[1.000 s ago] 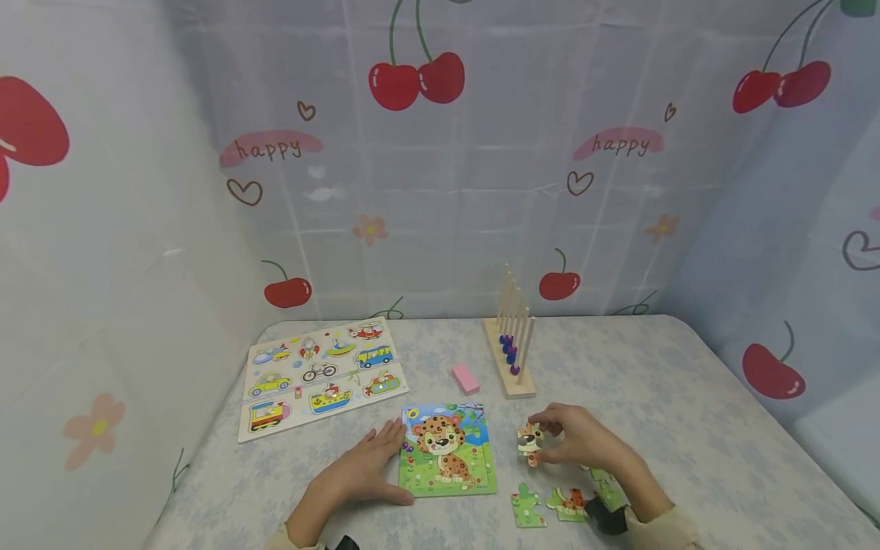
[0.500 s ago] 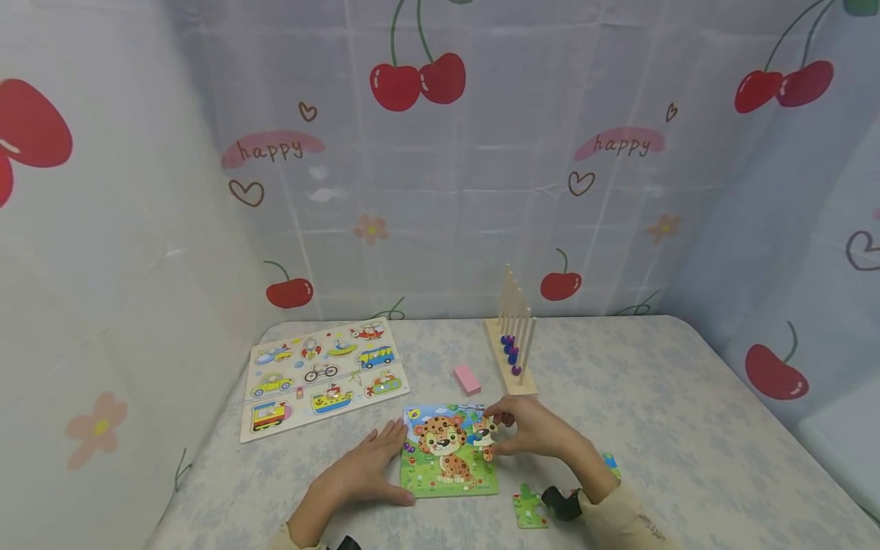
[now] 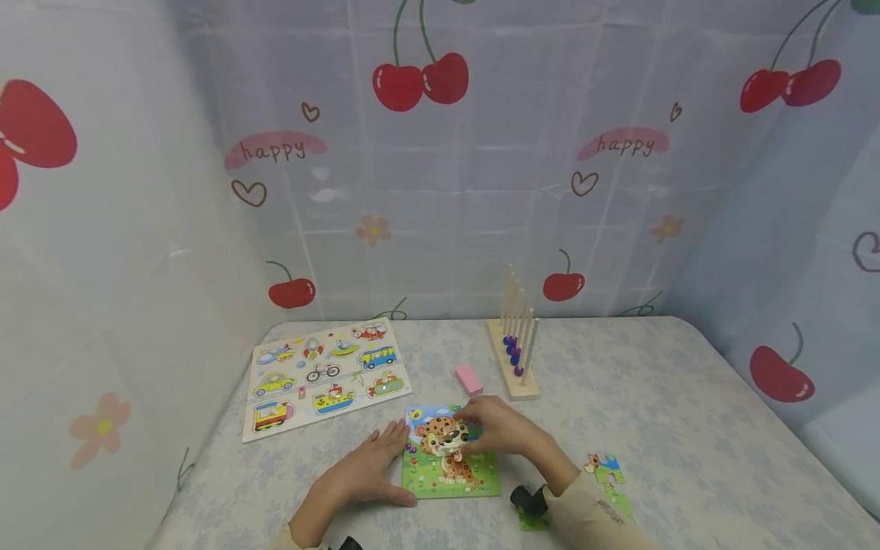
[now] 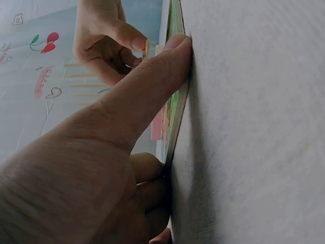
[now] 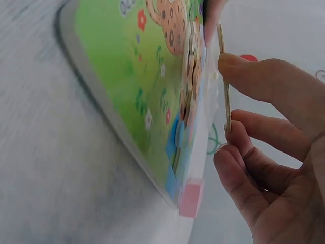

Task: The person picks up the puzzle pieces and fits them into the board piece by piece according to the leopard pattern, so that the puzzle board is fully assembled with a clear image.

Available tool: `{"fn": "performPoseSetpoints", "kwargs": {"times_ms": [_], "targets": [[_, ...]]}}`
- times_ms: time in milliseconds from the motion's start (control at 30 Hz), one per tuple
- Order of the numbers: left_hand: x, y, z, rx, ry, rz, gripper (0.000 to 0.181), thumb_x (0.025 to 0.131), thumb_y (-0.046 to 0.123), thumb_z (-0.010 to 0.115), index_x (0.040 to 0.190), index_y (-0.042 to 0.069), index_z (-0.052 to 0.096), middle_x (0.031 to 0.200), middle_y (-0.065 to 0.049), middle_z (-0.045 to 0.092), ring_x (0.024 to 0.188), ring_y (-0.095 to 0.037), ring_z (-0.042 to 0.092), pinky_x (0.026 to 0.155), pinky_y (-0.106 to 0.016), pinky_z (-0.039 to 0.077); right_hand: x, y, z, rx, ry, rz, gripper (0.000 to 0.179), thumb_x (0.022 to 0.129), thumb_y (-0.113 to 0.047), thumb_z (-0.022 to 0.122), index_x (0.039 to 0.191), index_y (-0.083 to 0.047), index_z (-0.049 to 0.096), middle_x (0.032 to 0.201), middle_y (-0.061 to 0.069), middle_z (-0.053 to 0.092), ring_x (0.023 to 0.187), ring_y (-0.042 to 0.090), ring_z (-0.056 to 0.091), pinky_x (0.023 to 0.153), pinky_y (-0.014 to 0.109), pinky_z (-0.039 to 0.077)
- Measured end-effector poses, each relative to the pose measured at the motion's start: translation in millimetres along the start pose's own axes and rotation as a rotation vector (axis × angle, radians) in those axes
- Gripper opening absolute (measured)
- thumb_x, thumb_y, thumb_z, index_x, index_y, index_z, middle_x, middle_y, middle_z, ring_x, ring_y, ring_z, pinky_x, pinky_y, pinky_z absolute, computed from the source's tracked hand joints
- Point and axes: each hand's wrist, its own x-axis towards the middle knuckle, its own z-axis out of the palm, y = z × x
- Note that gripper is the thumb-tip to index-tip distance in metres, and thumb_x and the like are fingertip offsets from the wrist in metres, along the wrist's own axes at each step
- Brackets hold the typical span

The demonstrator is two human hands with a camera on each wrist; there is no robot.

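On a table (image 3: 619, 367) with a pale, mottled top, a square board (image 3: 429, 489) printed with a sitting leopard lies flat in front of a person. The left hand (image 3: 364, 467) rests against the board's left side, fingers relaxed and extended, thumb touching its edge toward the near corner. Over the board's upper part, the right hand (image 3: 507, 426) pinches a puzzle piece (image 5: 227, 96) between thumb and fingertips; the piece is tilted up on edge and apart from the board beneath it. Its printed side shows part of a spotted animal's face.

To the right of the board lie some loose pieces (image 3: 608, 470), and a green piece (image 3: 532, 524) is partly hidden by the right sleeve. Beyond the board sit a pink block (image 3: 470, 380) and a wooden peg rack (image 3: 525, 389) with blue and purple beads (image 3: 513, 351). At far left, a panel (image 3: 303, 412) shows vehicles. Behind hangs a curtain (image 3: 447, 176) with cherries and the word "happy".
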Motion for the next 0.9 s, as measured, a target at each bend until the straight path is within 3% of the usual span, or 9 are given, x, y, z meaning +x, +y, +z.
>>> {"fn": "performPoseSetpoints", "kwargs": {"times_ms": [233,900], "targets": [[0.1,0.0,-0.4,-0.007,0.0,0.001,0.115,0.072,0.067,0.071,0.154,0.003,0.023,0.163,-0.012,0.019,0.152,-0.029,0.015,0.124,-0.054,0.016,10.3,-1,7,0.01,-0.04,0.025,0.047,0.074,-0.024,0.085,0.115,-0.005,0.071,0.087,-0.001,0.063,0.072,0.009,0.052,0.061,0.018,0.044],[1.2,-1.5,0.6,-0.008,0.007,0.003,0.115,0.071,0.066,0.073,0.153,0.002,0.025,0.162,-0.013,0.021,0.152,-0.029,0.017,0.124,-0.053,0.017,13.1,-3,14,0.045,-0.057,0.091,0.051,0.072,-0.025,0.086,0.117,-0.005,0.071,0.091,-0.002,0.064,0.075,0.004,0.05,0.063,0.018,0.045]]}}
